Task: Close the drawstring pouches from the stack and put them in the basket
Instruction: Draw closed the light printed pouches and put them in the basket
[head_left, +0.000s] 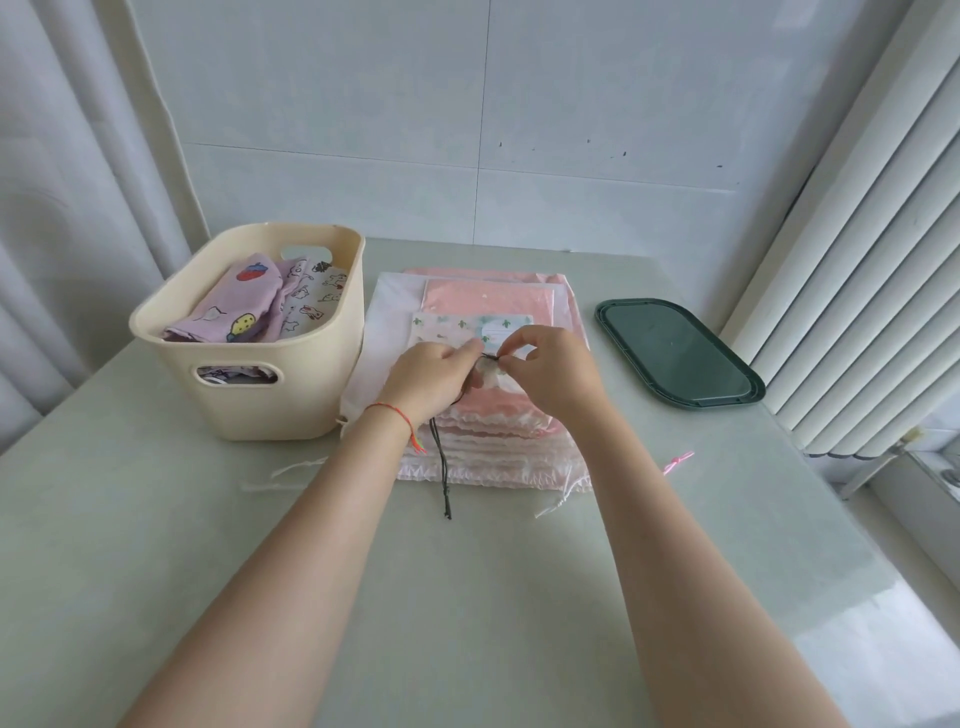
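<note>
Both hands meet over the stack of pouches (483, 426) at table centre. L hand (434, 376) has fingers curled around the gathered mouth of the top pouch (470, 330), a pale one w/ small green cactus print. R hand (550, 371) pinches the dark drawstring (441, 457) right at that bunched mouth, fingertips (506, 358) narrow and touching the L hand's fingertips. The cord's loose ends trail down from under the L fingers, past the wrist w/ its red thread bracelet (400, 415), onto the table (156, 519) near the person.

Just beyond the fingers the cactus pouch lies flat on pink pouches; ruffled pink and white edges of the stack show below the hands, w/ white strings spilling out both sides.

Left of the L fingers, close beside the stack: cream basket (291, 374) holding lilac fruit-print and white animal-print pouches (260, 306). Right of the R fingers, well apart: dark green lid (675, 358) lying flat.
</note>
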